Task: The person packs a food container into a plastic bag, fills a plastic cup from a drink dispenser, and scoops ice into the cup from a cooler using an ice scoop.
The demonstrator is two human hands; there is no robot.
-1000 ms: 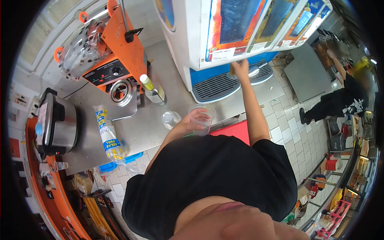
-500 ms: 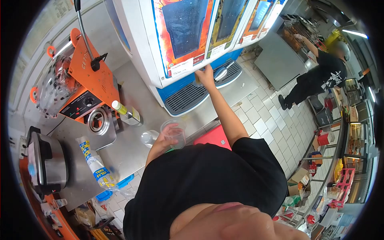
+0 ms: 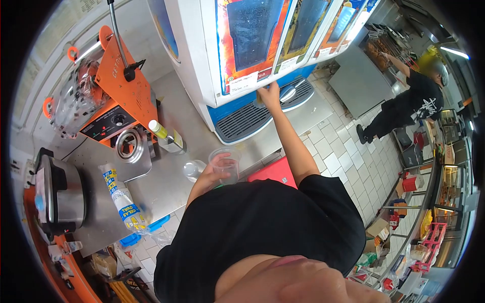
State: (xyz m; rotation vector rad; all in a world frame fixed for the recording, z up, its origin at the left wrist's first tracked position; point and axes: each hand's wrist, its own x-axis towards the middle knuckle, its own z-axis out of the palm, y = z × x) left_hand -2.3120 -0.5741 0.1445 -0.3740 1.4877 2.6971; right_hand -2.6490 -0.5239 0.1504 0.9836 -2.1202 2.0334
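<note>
My left hand (image 3: 214,172) is wrapped around a clear plastic cup (image 3: 228,160), held just in front of my body. Under the front of a white drink dispenser (image 3: 188,65), my right hand (image 3: 270,96) is closed by the nozzles, above the dark drip tray (image 3: 242,126). A small amber-brown thing shows at its fingers, mostly hidden, and I cannot tell what it is. Beside my left hand a clear cup (image 3: 192,170) lies on the steel counter (image 3: 166,194). A bottle with a yellow-green neck (image 3: 166,137) stands a little farther left.
An orange sealing machine (image 3: 124,83) and a steel cooker (image 3: 65,194) occupy the counter's left. A wrapped sleeve of cups (image 3: 124,202) lies nearer. A red box (image 3: 275,171) is below the counter edge. Across the tiled floor (image 3: 336,151) a person in black (image 3: 411,101) reaches toward a rack.
The whole view has shifted slightly, with the dispenser and counter appearing farther right. Both hands keep their places, the left still holding the plastic cup. The other person's arm has moved slightly.
</note>
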